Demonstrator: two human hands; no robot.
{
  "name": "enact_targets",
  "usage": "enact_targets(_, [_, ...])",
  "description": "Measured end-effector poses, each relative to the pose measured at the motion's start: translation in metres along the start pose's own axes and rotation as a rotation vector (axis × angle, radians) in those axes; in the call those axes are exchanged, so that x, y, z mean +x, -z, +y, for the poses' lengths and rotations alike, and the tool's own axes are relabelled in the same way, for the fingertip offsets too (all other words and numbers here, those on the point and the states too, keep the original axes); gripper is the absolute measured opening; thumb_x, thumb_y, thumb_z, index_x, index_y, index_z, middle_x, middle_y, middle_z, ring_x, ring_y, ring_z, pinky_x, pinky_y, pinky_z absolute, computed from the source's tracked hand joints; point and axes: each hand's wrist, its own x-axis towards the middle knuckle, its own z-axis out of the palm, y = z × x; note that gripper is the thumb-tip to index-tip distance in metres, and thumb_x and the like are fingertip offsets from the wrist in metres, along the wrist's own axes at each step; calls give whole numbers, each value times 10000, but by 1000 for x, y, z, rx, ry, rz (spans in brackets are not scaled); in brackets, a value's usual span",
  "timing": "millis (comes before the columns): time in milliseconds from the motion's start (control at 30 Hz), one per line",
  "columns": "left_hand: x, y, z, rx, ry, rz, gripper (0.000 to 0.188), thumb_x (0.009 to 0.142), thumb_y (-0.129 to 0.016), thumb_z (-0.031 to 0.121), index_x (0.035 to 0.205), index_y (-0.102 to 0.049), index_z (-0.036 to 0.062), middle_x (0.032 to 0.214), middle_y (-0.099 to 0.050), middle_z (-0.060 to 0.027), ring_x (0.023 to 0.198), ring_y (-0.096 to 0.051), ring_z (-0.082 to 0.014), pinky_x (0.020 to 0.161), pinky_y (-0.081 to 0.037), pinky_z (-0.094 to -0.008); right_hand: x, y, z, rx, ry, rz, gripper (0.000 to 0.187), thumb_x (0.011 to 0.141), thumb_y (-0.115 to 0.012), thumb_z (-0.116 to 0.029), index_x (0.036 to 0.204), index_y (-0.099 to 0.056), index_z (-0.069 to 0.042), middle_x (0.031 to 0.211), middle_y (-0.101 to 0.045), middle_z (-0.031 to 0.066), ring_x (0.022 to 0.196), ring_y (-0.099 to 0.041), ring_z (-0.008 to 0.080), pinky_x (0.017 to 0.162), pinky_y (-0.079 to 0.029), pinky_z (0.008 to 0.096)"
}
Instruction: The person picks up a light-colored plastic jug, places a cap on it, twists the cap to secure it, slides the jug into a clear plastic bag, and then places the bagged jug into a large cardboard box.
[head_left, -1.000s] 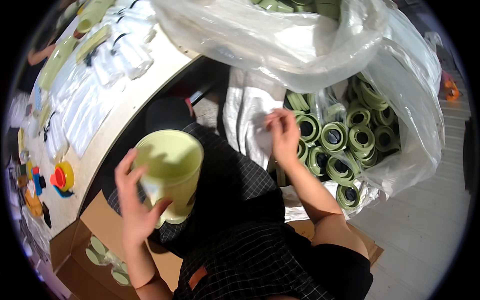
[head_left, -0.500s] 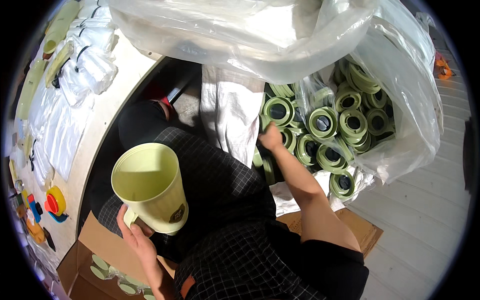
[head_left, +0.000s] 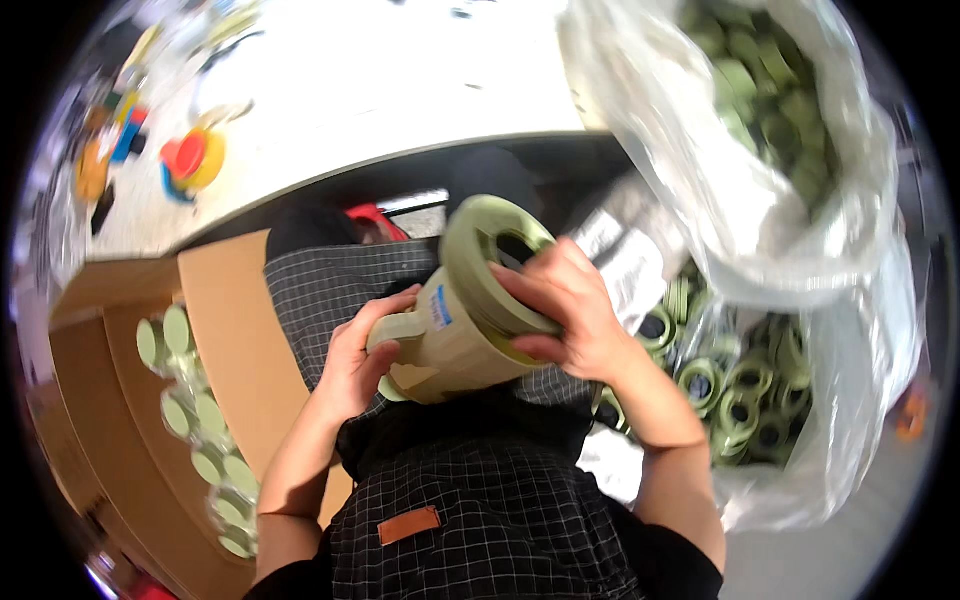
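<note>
Over my lap I see a pale green mug, tilted, with a small blue label near its handle. My left hand is closed round the handle side. A thick green ring-shaped lid with a dark centre lies against the mug's mouth, at an angle to it. My right hand grips this lid by its edge, fingers over the top and thumb below. Part of the mug's rim is hidden by the lid and my right fingers.
To my left stands an open cardboard box holding several pale green pieces in clear wrap. Clear plastic bags at right hold more ring lids; another bag sits above. A white table carries a red-and-yellow object.
My right hand has come out of the bag of lids with one lid and brought it to the mug. The mug has moved right and tipped. My view has shifted left.
</note>
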Motion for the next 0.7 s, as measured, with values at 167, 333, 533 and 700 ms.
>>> enact_targets(167, [-9,4,-13,-153,23,34,407,937,-576,67,1337,-532,8,1373,-576,-210,1254,-578,-293,1049,-442,-371,-17,-12,-2,-74,83,-41,644,855,-638,-539,1208,-676,-2,869,-537,66,795,-499,260,721,-429,367])
enact_targets(333, [-13,-4,-9,24,45,-8,512,913,-656,188,1376,-492,42,1429,-509,-229,1205,-611,-334,972,-512,-397,-16,-12,-16,-60,-9,-40,609,931,-582,-488,1238,-644,34,867,-551,96,802,-504,271,735,-422,374])
enact_targets(533, [-26,-34,21,423,27,31,610,883,-693,251,1405,-443,57,1447,-483,-212,1070,-677,-345,836,-586,-408,17,-7,-25,-71,-309,-129,471,995,-503,-315,1289,-578,45,900,-533,159,840,-511,317,808,-432,398])
enact_targets(700, [-37,-39,30,409,56,111,613,887,-655,220,1418,-425,16,1339,-564,-225,1156,-604,-413,960,-509,-436,12,-11,-23,-2,-340,-120,516,976,-534,-313,1289,-546,96,901,-535,194,853,-532,364,804,-452,434])
